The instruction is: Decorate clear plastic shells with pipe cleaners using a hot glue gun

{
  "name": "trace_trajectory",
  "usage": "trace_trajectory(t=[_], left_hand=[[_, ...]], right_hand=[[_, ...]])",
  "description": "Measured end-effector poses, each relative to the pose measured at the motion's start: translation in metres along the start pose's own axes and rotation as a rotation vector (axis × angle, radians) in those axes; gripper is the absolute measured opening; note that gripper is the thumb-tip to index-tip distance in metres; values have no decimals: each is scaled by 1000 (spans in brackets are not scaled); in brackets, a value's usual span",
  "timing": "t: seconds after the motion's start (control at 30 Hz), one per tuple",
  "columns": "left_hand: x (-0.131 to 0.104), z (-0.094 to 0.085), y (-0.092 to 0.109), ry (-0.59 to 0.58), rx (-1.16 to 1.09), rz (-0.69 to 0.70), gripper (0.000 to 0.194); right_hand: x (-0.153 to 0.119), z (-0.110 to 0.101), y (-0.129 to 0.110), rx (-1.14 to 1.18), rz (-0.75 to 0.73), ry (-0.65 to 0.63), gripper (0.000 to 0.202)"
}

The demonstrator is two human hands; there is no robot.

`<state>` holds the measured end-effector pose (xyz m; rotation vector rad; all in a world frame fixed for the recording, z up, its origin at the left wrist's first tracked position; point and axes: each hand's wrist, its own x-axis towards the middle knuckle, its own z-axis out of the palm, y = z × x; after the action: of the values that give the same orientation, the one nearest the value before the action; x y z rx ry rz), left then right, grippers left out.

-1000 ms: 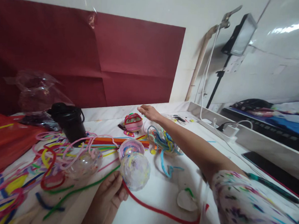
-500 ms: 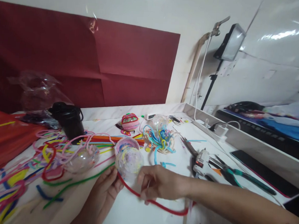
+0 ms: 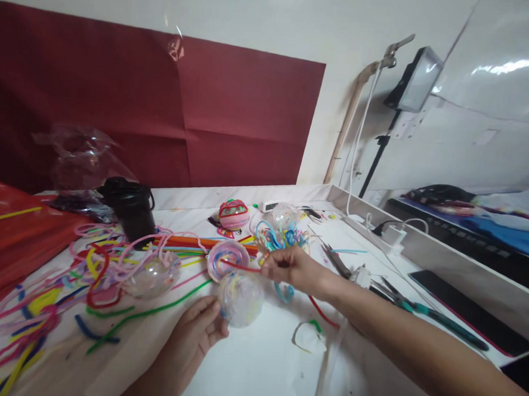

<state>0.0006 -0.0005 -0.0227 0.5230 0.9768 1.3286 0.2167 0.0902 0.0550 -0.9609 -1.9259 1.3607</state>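
In the head view my left hand (image 3: 198, 331) pinches the left edge of a clear plastic ball half (image 3: 241, 301) with thumb and fingers. Behind that half, touching or almost touching it, is an open round half (image 3: 214, 268) lined with pink and blue fuzzy coils. My right hand (image 3: 289, 268) pinches a red pipe cleaner (image 3: 322, 312). One end of it reaches left over the lined half, while the other trails down to the right behind my wrist. Whether that end touches the lining I cannot tell.
Loose pipe cleaners (image 3: 27, 333), a clear ball (image 3: 154, 278) and a black lidded cup (image 3: 127, 210) lie left. Behind are a pink-and-red ball (image 3: 233, 215) and a blue curly bundle (image 3: 266, 237). Green-handled pliers (image 3: 445, 325), a glue gun (image 3: 362, 275) and a phone (image 3: 467, 315) are right.
My right hand has moved up and away with the red pipe cleaner, whose end is now over the lined half. My left hand has left the pipe cleaner and grips the clear half's edge.
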Motion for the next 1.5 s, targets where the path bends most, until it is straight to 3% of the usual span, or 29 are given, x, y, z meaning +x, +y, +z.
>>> trace_trajectory(t=[0.13,0.3,0.4,0.5,0.6,0.73,1.0,1.2,1.33,1.5], left_hand=[[-1,-2,-3,92,139,11,41],[3,-10,1,298,355,189,43],[11,-4,27,308,542,297,34],[29,15,63,191,559,397,38],[55,38,90,98,514,352,30],[91,53,102,61,513,324,13],[139,42,117,117,546,279,14],[177,38,131,212,695,180,7],[193,38,139,232,812,62,35],[206,42,144,250,906,6,37]], right_hand=[[33,-16,-3,-155,-20,78,25],[64,-26,-3,-332,-43,67,13],[73,-29,-7,-438,-89,74,13],[78,-31,-14,-558,-141,86,12],[83,-32,-22,-665,-177,74,11],[95,-33,-27,-786,-191,61,12],[140,-35,-15,-953,-144,101,20],[164,-41,0,-1001,-91,103,22],[170,-46,7,-986,-61,99,22],[173,-52,8,-942,-40,106,20]])
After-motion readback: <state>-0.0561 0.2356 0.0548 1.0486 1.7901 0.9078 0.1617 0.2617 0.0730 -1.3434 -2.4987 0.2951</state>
